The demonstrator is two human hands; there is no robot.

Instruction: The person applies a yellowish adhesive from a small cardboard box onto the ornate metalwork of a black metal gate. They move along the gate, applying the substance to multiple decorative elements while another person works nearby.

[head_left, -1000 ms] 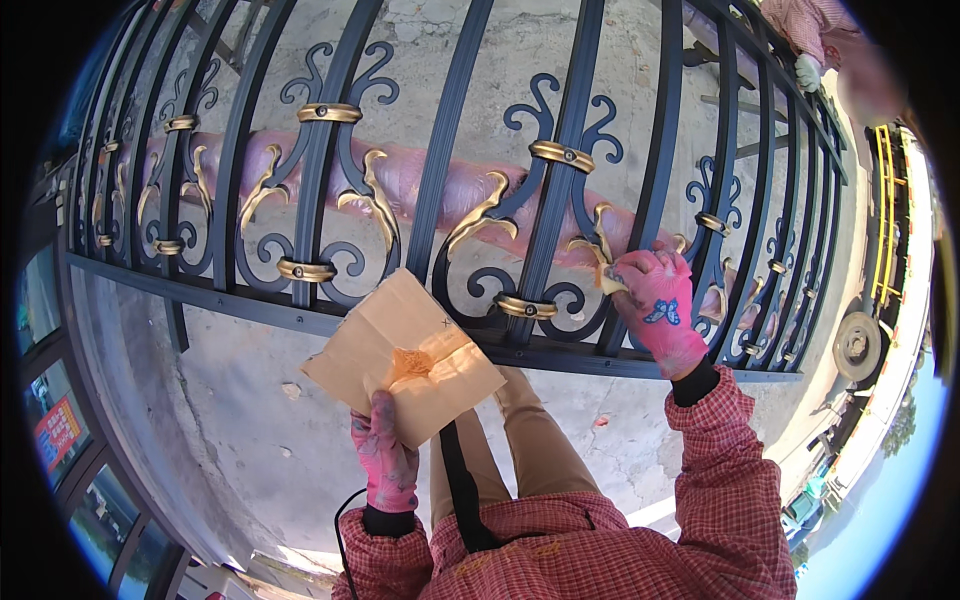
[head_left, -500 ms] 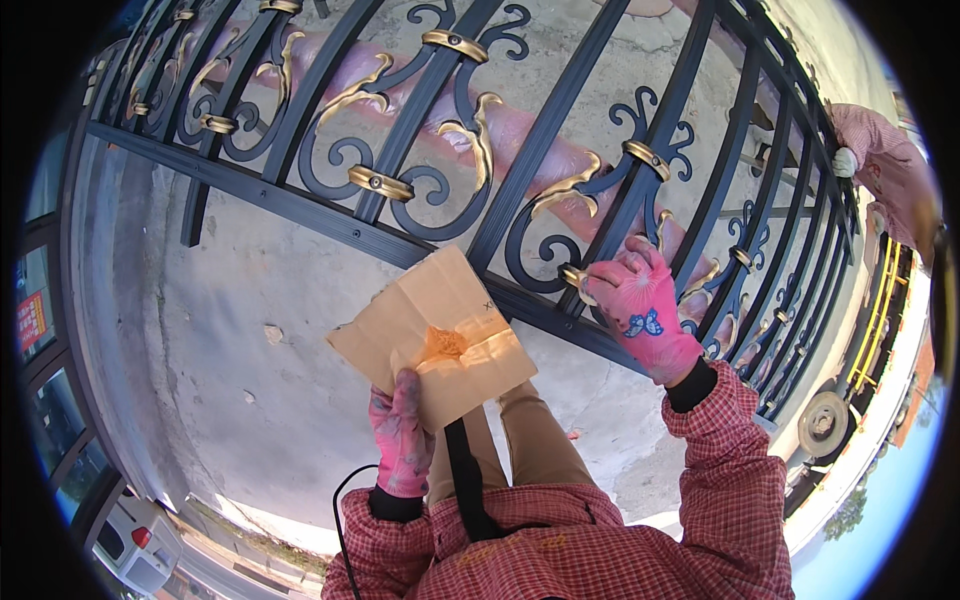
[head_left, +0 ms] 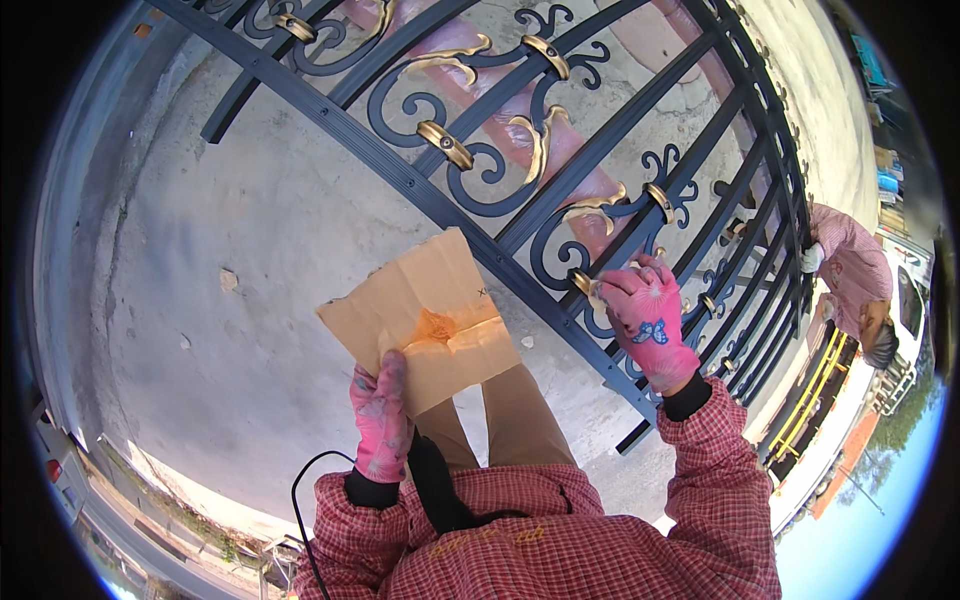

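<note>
My left hand (head_left: 382, 415), in a pink stained glove, grips a torn piece of brown cardboard (head_left: 385, 290) by its lower edge, thumb on top. An orange-gold smear (head_left: 436, 326) sits in the cardboard's middle. At the dark metal fence panel (head_left: 415, 180), my right hand (head_left: 650, 325) wears a pink glove with a blue butterfly. Its fingers are closed together against a gold collar (head_left: 580, 282) beside a black scroll. Whatever they pinch, if anything, is hidden. Other collars and leaf shapes on the panel are gold too.
Behind the bars lies a long pink plastic-wrapped piece (head_left: 455, 38). At the far right another person (head_left: 850, 260) bends over the panel, a white-gloved hand (head_left: 812, 258) on it. A vehicle with yellow rails (head_left: 820, 385) stands beyond. A small stone (head_left: 229, 281) lies on the concrete.
The view has turned, so the fence slants more steeply and the other person shows more fully. My right hand stays at the same collar; my left hand keeps hold of the cardboard.
</note>
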